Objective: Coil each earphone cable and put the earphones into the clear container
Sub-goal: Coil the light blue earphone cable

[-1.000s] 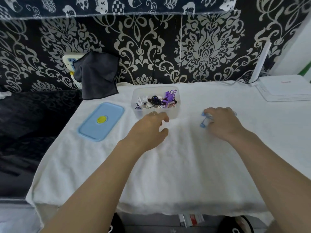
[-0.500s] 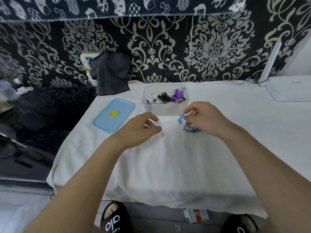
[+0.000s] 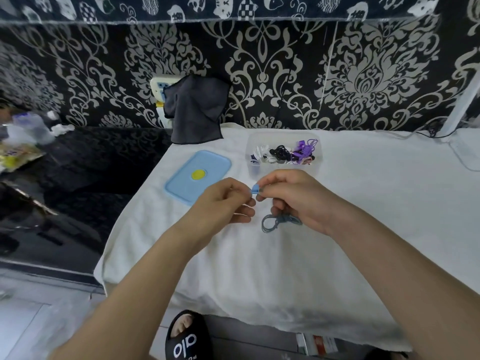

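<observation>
1. Left hand and right hand meet above the white cloth, just in front of the clear container.
2. Blue earphone: its bud end is pinched between the fingertips of both hands. Both hands curled, grasping it.
3. Blue cable: loose loops hang from under the right hand and lie on the cloth.
4. Container open; holds a tangle of white, black and purple earphones. It stands near the back edge of the cloth, by the patterned wall.
5. Blue lid lies flat to the left of the container, apart from it, near the cloth's left edge.
6. Bare cloth lies right of the hands and toward the front edge.
7. Dark rag hangs at the back left corner.
</observation>
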